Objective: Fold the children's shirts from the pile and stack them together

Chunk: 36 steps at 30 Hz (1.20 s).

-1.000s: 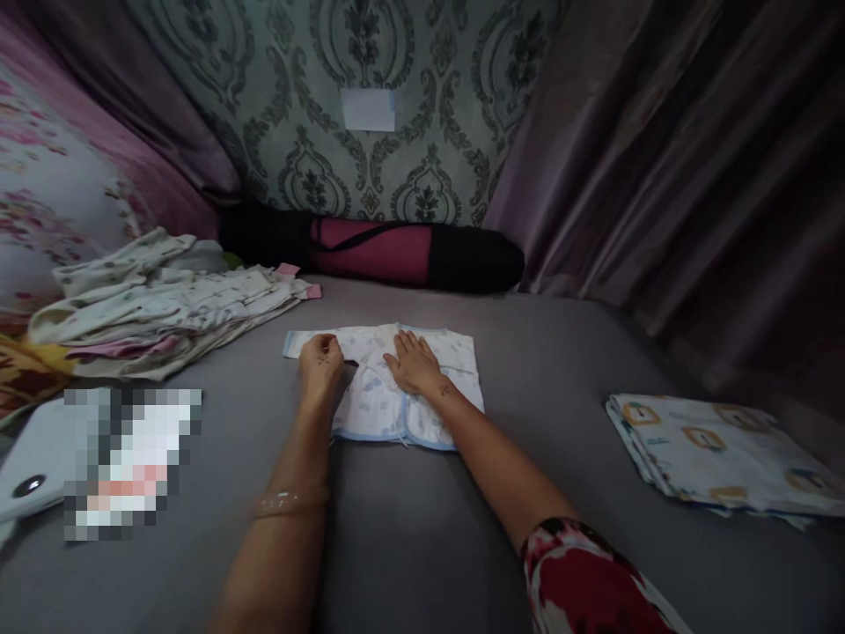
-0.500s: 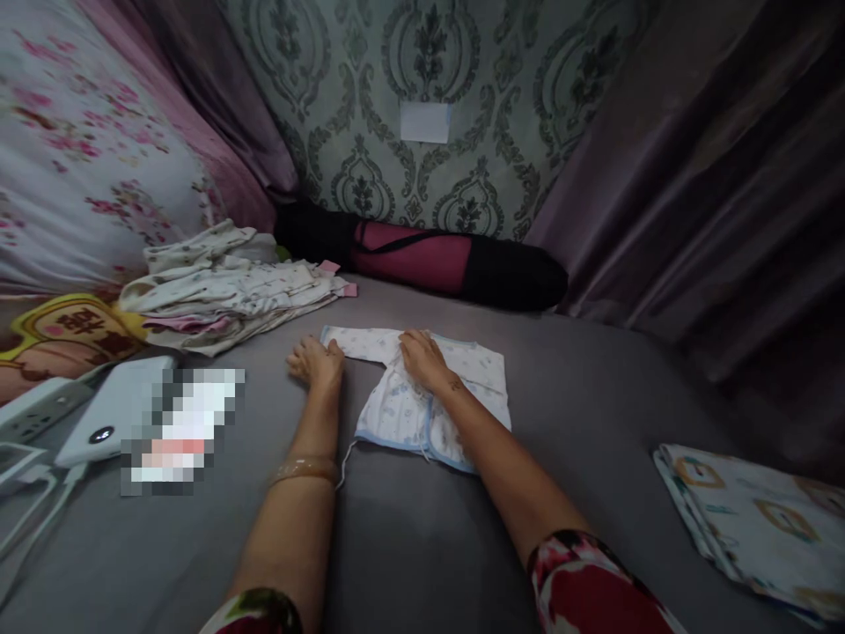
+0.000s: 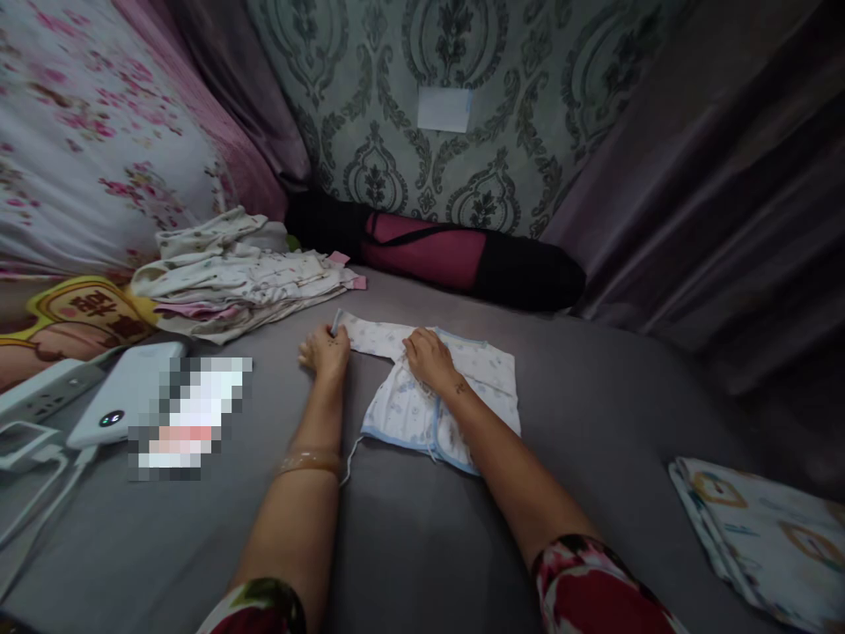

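A small white baby shirt (image 3: 485, 374) with pale blue prints and blue edging lies spread on the grey bed sheet. One sleeve (image 3: 373, 335) stretches out to the left. My left hand (image 3: 325, 352) is closed on the cuff at that sleeve's end, which is slightly lifted; a bangle circles my forearm. My right hand (image 3: 429, 359) has its fingers bent and together on the shirt where the sleeve meets the body. What lies under those fingertips is hidden. A thin tie string (image 3: 353, 458) hangs from the shirt's lower left corner.
At the far left lies a pile of baby clothes (image 3: 244, 273). Nearer are a power bank (image 3: 125, 396), a power strip (image 3: 49, 396), cables and a blurred-out object (image 3: 198, 409). Folded printed cloth (image 3: 766, 537) lies at right. A black and maroon long bag (image 3: 429, 255) rests against the wall.
My left hand now has the sleeve's cuff pinched and raised a little, its edge turned up. My right hand stays on the shirt. The whole view has shifted slightly.
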{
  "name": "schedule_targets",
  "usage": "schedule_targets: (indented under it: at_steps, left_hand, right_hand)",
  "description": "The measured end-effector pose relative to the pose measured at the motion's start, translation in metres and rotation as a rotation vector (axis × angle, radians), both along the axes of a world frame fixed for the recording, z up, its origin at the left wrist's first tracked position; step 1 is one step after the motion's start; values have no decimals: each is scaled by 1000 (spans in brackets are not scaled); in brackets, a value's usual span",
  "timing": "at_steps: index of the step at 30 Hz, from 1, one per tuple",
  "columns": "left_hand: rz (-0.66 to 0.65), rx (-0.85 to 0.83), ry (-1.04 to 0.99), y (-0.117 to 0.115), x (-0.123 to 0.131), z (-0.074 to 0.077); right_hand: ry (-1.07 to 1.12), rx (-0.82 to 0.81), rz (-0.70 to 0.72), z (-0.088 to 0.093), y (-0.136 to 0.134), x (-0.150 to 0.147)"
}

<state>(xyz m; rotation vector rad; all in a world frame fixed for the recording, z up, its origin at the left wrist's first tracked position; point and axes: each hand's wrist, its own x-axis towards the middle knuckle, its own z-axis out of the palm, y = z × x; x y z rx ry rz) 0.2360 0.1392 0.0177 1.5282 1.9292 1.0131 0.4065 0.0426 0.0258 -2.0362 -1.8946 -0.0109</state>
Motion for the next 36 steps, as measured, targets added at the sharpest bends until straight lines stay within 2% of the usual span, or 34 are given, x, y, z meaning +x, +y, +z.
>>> schedule_targets:
  at_steps: [4, 8, 14, 18, 22, 26, 29, 32, 36]
  left_hand:
    - [-29, -19, -395, 13, 4, 7]
    - [-106, -149, -901, 19, 8, 11]
    - [-283, -234, -1286, 11, 7, 20]
    - [-352, -169, -1327, 7, 11, 24]
    - [-348, -150, -1342, 4, 16, 27]
    - [-376, -136, -1297, -2, 21, 34]
    - [-427, -110, -1233, -6, 25, 40]
    - [-525, -60, -1173, -10, 32, 43]
    - [-578, -31, -1158, -16, 48, 41]
  right_hand:
    - [-11, -23, -20, 2, 2, 0]
    - [-31, -106, -70, 8, 5, -2]
    - [12, -390, -100, 27, 16, -3]
    - [22, -547, -128, 35, 31, 2]
    - [58, -669, -148, 39, 45, 5]
    - [107, -708, -170, 42, 47, 5]
    - [196, -615, -134, 40, 41, 14]
    - [483, -409, -83, 35, 28, 30]
    - [1053, -103, -282, 33, -2, 46]
